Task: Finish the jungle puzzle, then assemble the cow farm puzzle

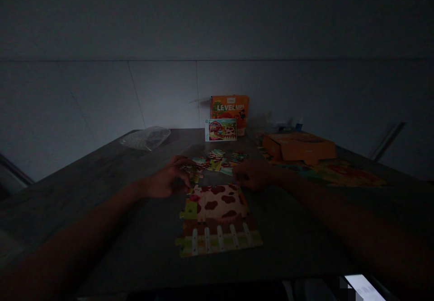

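Note:
A partly joined jigsaw puzzle (220, 219) lies flat on the table, showing a brown-spotted cow above a white picket fence. Beyond its top edge is a heap of loose puzzle pieces (216, 161). My left hand (166, 179) is at the puzzle's upper left corner, fingers apart, some of them over pieces at the heap's left side. At the upper right corner, my right hand (252, 175) rests low beside the heap. Its fingers are dark and curled partly out of sight, so any piece under them cannot be made out.
A picture card (222, 130) of a farm leans against an orange "LEVEL UP!" box (244, 111) at the back. An orange box (305, 147) stands right, by a colourful flat sheet (352, 174). A clear plastic bag (147, 138) lies back left on the grey table (101, 179). The light is dim.

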Action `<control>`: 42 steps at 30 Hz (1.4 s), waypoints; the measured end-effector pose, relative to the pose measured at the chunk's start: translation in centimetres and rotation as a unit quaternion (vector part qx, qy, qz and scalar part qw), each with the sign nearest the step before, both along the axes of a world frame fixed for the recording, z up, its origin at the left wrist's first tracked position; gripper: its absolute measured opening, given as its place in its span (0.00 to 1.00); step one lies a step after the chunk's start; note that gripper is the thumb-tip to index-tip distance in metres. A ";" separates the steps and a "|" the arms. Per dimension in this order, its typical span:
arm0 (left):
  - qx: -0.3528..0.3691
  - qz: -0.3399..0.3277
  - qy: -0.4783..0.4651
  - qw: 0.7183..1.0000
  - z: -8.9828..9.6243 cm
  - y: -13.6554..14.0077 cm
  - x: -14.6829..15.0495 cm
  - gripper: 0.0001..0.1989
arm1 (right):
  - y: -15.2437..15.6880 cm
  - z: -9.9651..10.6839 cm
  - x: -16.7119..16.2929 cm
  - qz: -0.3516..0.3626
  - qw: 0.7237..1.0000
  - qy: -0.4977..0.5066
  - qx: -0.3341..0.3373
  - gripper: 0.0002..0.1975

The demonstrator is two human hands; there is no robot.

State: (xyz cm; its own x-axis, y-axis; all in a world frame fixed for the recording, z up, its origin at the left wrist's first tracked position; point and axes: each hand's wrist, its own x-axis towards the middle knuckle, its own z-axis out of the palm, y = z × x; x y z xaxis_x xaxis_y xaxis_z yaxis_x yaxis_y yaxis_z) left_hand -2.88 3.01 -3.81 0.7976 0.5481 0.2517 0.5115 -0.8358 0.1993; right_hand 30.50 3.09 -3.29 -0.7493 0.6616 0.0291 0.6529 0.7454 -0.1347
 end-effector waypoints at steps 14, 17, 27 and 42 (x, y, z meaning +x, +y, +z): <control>0.011 0.027 -0.049 0.998 -1.0 1.2 -0.3 0.05 | 0.5 -0.1 -0.1 -0.045 0.998 0.027 0.036 0.05; 0.051 0.117 -0.092 0.988 -2.2 2.6 -0.4 0.13 | 0.6 -0.1 -0.4 -0.122 0.987 0.061 0.087 0.08; -0.001 0.154 -0.094 0.984 -2.9 4.3 -0.3 0.14 | 1.0 -0.5 -0.6 -0.195 0.974 0.071 0.090 0.09; 0.005 0.108 -0.122 0.987 -3.3 4.7 -0.4 0.10 | 1.0 -1.4 -1.1 -0.214 0.970 0.098 0.063 0.30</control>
State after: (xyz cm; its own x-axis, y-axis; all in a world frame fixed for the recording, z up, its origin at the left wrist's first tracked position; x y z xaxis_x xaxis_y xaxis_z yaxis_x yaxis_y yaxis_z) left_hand -3.23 7.72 -7.09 0.5777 0.6953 0.4274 0.6159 -0.7150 0.3307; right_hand 29.40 4.05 -4.69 -0.3786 0.8931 0.2430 0.8774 0.4299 -0.2131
